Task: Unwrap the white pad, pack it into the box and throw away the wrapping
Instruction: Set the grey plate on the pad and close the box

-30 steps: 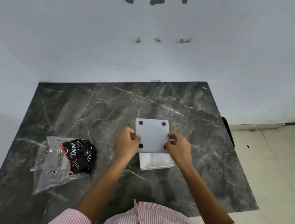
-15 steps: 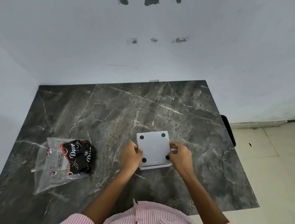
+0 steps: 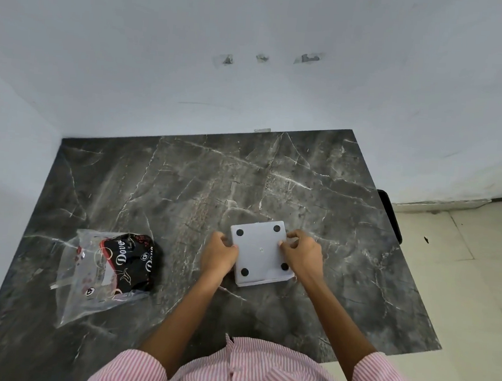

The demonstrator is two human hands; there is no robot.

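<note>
The white pad (image 3: 259,251), square with four black dots at its corners, is held flat toward the near right part of the dark marble counter (image 3: 184,185). It is pinched at its left edge by the left hand (image 3: 218,252) and at its right edge by the right hand (image 3: 301,256), so both grips are closed on it. A thin white rim shows under the pad's near edge; that is judged to be the box (image 3: 266,281), with the pad being seated into it. No wrapping is seen on the pad, so unwrapping looks done and packing looks nearly done. A clear plastic bag (image 3: 86,282) with a black printed packet (image 3: 131,260) lies toward the near left edge; whether it is the wrapping cannot be told. The throwing away is judged as not yet done.
</note>
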